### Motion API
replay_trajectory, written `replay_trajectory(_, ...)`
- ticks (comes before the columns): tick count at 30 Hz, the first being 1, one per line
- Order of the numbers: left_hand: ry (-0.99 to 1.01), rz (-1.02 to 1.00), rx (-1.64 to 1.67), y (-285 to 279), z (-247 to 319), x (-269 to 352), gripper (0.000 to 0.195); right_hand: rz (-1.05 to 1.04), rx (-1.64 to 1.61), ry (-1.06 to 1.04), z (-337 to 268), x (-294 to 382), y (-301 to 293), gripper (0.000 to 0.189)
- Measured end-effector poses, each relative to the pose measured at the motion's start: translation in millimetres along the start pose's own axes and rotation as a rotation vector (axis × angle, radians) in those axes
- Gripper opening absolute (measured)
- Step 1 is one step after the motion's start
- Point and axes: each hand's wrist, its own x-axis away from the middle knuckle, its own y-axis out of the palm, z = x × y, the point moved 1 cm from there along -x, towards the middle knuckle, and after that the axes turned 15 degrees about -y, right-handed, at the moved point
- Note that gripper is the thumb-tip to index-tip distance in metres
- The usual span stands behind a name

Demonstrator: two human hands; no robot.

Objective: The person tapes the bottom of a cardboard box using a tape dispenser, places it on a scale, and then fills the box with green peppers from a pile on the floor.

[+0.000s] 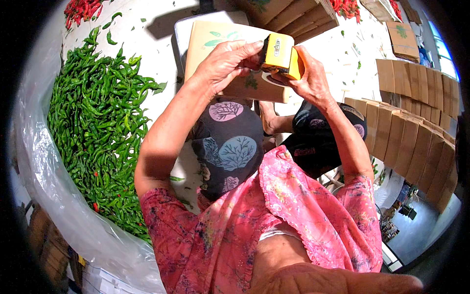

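Note:
Both hands are raised over a cardboard carton (205, 53) with green printed leaves, and between them is what looks like a yellow-and-black packing-tape dispenser (279, 51). My right hand (312, 79) grips its yellow right side. From the left, my left hand (227, 64) pinches the black edge with thumb and fingers. Part of a white ring shows below the dispenser, partly hidden by the right hand. Beneath the carton, the edge of a pale platform (235, 16) with a raised rim sticks out at the back.
Green chili peppers (99, 121) lie heaped at left, beside clear plastic sheeting (55, 176). Red peppers (82, 13) lie at the far left. Folded cartons (293, 16) lean behind the carton. Rows of cardboard boxes (407, 137) stand at right. Loose leaves dot the pale floor (330, 55).

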Motion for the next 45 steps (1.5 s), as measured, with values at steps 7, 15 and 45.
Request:
replay_trajectory(7,0.133,0.083,0.053,-18.0,-14.4,-9.2,0.015,-0.14,0.216,-0.022,-0.2,-9.2,2.5,0.056)
replay_trajectory(15,0.14,0.454,-0.389,-78.0,11.5,33.5,0.014,-0.405,0.422,-0.106,-33.6,-46.8,4.3,0.045)
replay_trajectory(45,0.274,0.994,-0.714,-238.7,-97.9,-40.4,0.017,-0.73,0.614,0.006,-47.5,-101.4,50.1,0.047)
